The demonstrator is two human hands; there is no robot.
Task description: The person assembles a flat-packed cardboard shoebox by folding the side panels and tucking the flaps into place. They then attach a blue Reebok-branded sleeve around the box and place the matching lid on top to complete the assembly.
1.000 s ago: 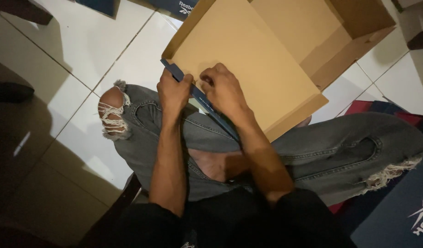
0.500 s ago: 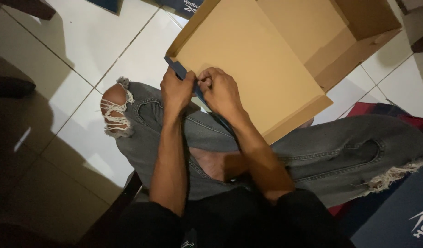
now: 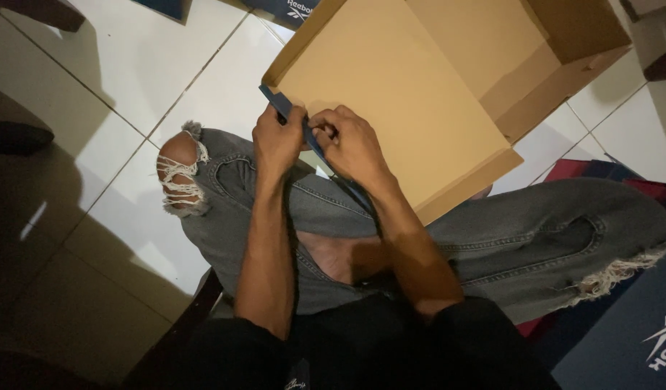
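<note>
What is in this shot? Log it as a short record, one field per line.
left hand: grips the near edge of the cardboard box
right hand: pinches the dark blue flap along that edge
box: flat, open, brown inside, resting on the lap
legs: ripped grey jeans, seated on the tiled floor
nearby: blue box at lower right
</note>
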